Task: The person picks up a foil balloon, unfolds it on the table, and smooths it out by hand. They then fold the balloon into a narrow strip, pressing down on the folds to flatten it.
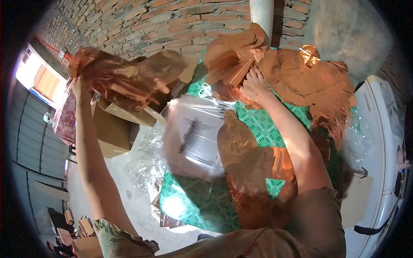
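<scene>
At the upper left, my left hand (pixel 76 86) is closed on the end of a crumpled, shiny copper-coloured film sheet (pixel 116 77), which spreads out rightward, blurred at its far end. My right hand (pixel 256 87) has bent fingers on a bunched pile of similar copper film (pixel 232 60) at the back of the table; folds run towards the fingertips. More copper film (pixel 309 81) lies to the right of that hand. Below my right forearm, another copper piece (pixel 249 167) stretches towards my body. A stack of clear plastic bags (pixel 198 133) with printed text sits between my arms.
A green checked cloth (pixel 193 202) covers the table. Left of it stands an open cardboard box (pixel 109 133) beside loose clear plastic (pixel 148 159). A brick wall (pixel 185 26) and a white pipe (pixel 261 17) rise behind. At right is a white appliance-like body (pixel 378 150).
</scene>
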Demonstrator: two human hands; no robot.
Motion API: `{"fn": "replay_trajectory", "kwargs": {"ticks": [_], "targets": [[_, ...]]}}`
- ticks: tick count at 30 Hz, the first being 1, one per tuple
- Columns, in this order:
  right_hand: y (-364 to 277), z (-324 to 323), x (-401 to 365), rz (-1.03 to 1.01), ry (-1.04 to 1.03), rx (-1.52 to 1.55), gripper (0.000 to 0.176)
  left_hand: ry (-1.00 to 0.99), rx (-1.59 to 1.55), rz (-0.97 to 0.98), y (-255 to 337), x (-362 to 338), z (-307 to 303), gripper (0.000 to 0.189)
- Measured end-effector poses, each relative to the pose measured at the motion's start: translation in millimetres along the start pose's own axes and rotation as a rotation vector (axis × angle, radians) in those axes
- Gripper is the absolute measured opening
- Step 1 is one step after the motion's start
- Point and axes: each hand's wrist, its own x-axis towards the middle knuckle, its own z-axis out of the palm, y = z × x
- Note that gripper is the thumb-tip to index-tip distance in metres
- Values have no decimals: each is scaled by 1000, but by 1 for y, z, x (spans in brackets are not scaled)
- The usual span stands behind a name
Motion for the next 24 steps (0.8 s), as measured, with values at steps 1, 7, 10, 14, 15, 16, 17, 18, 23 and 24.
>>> {"fn": "replay_trajectory", "kwargs": {"ticks": [1, 7, 10, 14, 15, 16, 17, 18, 23, 24], "targets": [[1, 3, 1, -10, 29, 22, 60, -5, -114, -29, 9, -8, -14, 27], [1, 9, 5, -5, 52, 64, 60, 82, -9, -87, 60, -53, -25, 18], [-1, 3, 1, 8, 53, 76, 61, -60, 209, -131, 66, -58, -12, 20], [1, 13, 3, 3, 112, 116, 64, -392, 259, -91, 109, -119, 77, 30], [2, 18, 4, -4, 153, 135, 66, -508, 287, -149, 94, -108, 79, 35], [2, 16, 4, -3, 133, 109, 66, -625, 319, -203, 94, -105, 89, 41], [3, 14, 4, -3, 114, 84, 66, -721, 328, -25, 92, -108, 97, 40], [3, 12, 4, -3, 93, 59, 66, -813, 336, 154, 109, -126, 122, 40], [5, 15, 14, 20, -21, 47, 65, -993, -241, -488, 174, -219, 232, 50], [6, 19, 16, 9, 8, 55, 65, -1068, -68, -303, 175, -244, 253, 49]]}}
